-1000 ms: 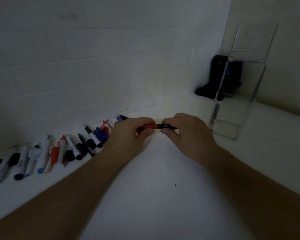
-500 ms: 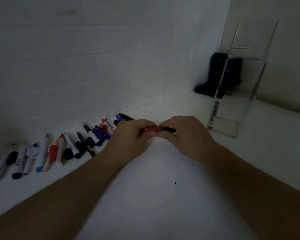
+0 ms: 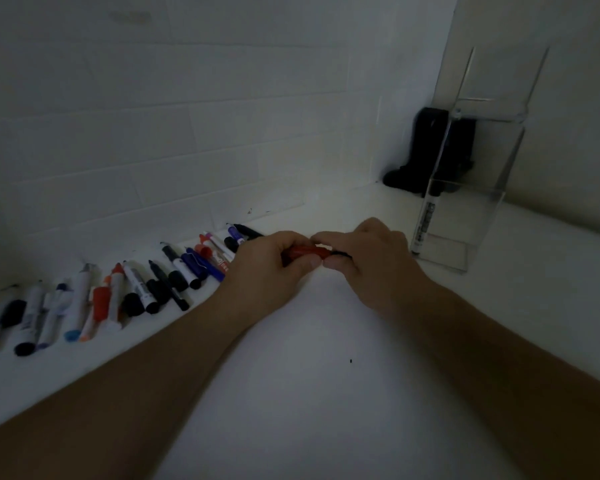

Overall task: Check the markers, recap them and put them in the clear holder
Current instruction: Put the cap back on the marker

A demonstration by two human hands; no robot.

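Observation:
Both hands meet over the white counter and hold one red marker [image 3: 303, 251] level between them. My left hand [image 3: 269, 268] grips its red end, and my right hand [image 3: 371, 261] pinches the dark end, which pokes out under my fingers. A row of several markers [image 3: 136, 289] in black, blue, red and white lies along the wall at the left. The clear holder [image 3: 482, 209] stands at the right, just beyond my right hand, with one white marker [image 3: 425, 223] upright inside against its left wall.
A black object [image 3: 426, 150] sits in the far corner behind the clear holder. White tiled wall runs along the back and a plain wall stands at the right. The scene is dim.
My hands have drawn closer together on the red marker, so less of it shows between them. The view has shifted slightly.

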